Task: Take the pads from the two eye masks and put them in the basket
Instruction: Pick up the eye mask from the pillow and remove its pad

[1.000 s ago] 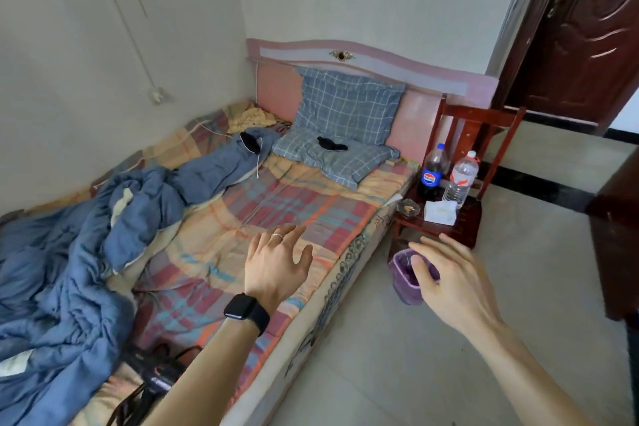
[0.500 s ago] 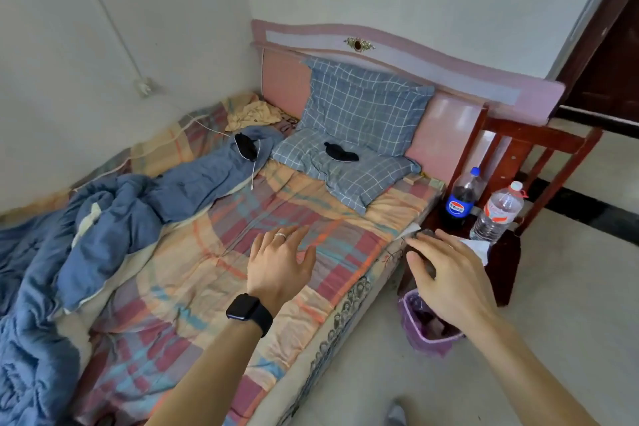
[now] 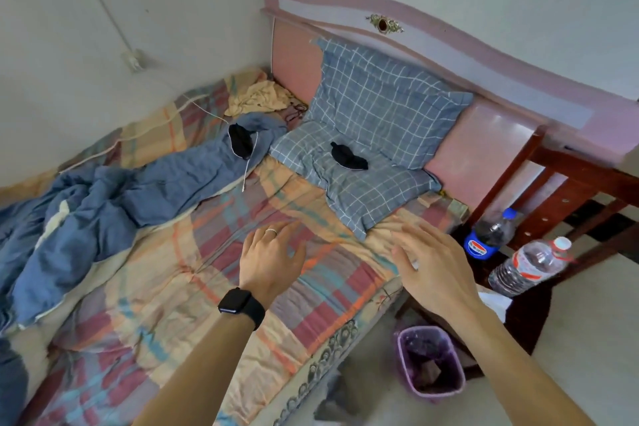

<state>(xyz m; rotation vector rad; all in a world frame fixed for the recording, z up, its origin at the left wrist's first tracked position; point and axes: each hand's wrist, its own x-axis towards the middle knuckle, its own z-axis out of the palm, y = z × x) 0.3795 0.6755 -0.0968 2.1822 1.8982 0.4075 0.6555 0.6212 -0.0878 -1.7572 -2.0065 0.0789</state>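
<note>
1. Your left hand hovers over the plaid bedspread, fingers spread and holding nothing (a ring shows on one finger, a dark watch on the wrist).
2. Your right hand reaches out over the bed's right edge, its grip also open and empty, fingers blurred.
3. One black eye mask lies on the lower checked pillow, well ahead of both hands and between them in line.
4. The second eye mask rests on the crumpled blue blanket, farther off, ahead and left of your left hand.
5. The purple basket stands on the floor beside the bed, below your right forearm.
6. A cola bottle and a water bottle stand on the wooden chair, just right of your right hand.
</note>
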